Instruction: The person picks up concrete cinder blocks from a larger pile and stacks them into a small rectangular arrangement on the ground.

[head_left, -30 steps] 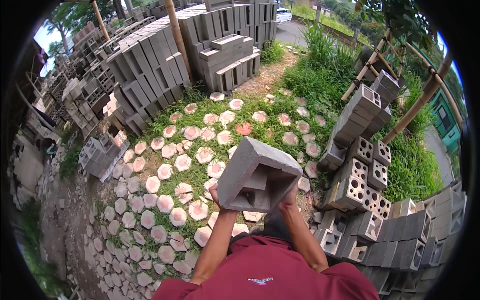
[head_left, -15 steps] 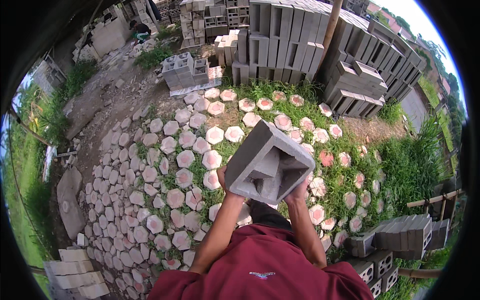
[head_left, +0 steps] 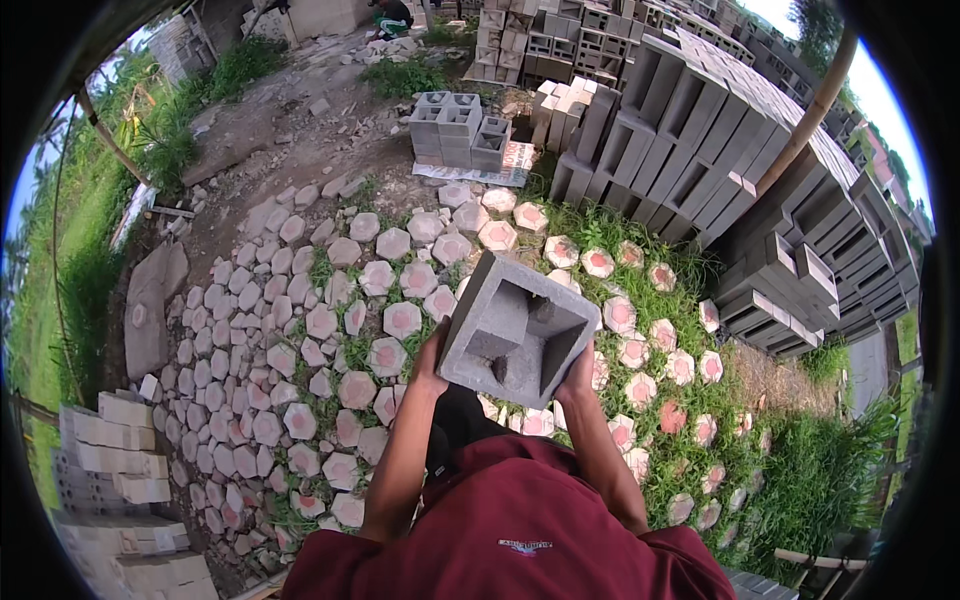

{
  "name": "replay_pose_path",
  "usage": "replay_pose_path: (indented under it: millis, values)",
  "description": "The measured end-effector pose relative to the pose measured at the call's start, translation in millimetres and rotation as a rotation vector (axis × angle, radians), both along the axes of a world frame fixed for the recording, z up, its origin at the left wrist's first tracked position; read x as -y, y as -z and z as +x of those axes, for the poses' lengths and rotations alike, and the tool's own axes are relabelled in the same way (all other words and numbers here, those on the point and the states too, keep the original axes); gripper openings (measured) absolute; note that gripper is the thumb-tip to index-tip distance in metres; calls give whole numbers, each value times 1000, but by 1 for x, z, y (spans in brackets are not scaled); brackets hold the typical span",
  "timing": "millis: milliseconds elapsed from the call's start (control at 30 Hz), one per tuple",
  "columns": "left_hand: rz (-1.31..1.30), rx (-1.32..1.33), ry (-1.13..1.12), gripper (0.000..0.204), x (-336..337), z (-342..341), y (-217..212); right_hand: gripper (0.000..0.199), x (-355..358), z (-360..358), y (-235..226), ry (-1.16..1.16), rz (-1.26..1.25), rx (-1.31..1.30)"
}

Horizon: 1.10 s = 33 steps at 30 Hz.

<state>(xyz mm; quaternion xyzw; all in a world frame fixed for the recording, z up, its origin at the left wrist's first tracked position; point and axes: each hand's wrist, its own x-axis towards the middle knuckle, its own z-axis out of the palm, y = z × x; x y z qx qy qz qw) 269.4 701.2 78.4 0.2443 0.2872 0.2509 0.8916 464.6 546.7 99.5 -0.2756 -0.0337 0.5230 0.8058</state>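
Observation:
Between both hands I carry a grey hollow concrete block [head_left: 470,310], held in front of my body above the paving. Its open end faces up toward me and shows a deep cavity with a stepped inner wall. My left hand [head_left: 432,358] is pressed along the block's left side, and my right hand [head_left: 577,372] grips its lower right side. Fingertips of both hands are partly hidden beneath and behind the block. Farther ahead, a small group of grey hollow blocks [head_left: 458,128] rests on a printed sheet [head_left: 425,171] on the ground.
Hexagonal pavers [head_left: 321,321] with grass between them cover the ground. Tall stacks of concrete blocks [head_left: 690,130] stand ahead right, beside a slanting wooden pole [head_left: 812,110]. More blocks [head_left: 125,455] are piled at the near left. A person [head_left: 392,20] crouches far off near rubble.
My view and body have turned leftward, so the stacks and the block group now sit farther right. The block has tilted, showing more of its cavity, and both hands still hold it.

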Motion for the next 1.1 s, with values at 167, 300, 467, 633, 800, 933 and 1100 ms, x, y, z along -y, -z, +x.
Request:
replay_pose_path:
  millis: [167,300,467,633,800,933,1100]
  values:
    - [-220,44,-145,39,-57,8,72,70,-83,22,19,-103,-150,6]
    - [-263,82,-146,39,-154,24,102,71,-180,33,15,-70,-259,27]
    - [-223,-2,-48,44,-283,54,82,72,-302,66,20,-47,-223,34]
    - [-215,21,62,46,-400,67,32,71,-388,78,-17,-79,-304,0]
    - [-285,90,111,47,-473,88,19,72,-452,98,-37,-168,-564,369]
    - [-222,88,72,45,-521,113,25,67,-508,123,-36,-179,-507,443]
    - [-115,-112,4,45,-577,155,16,53,-569,183,-13,-305,-566,554]
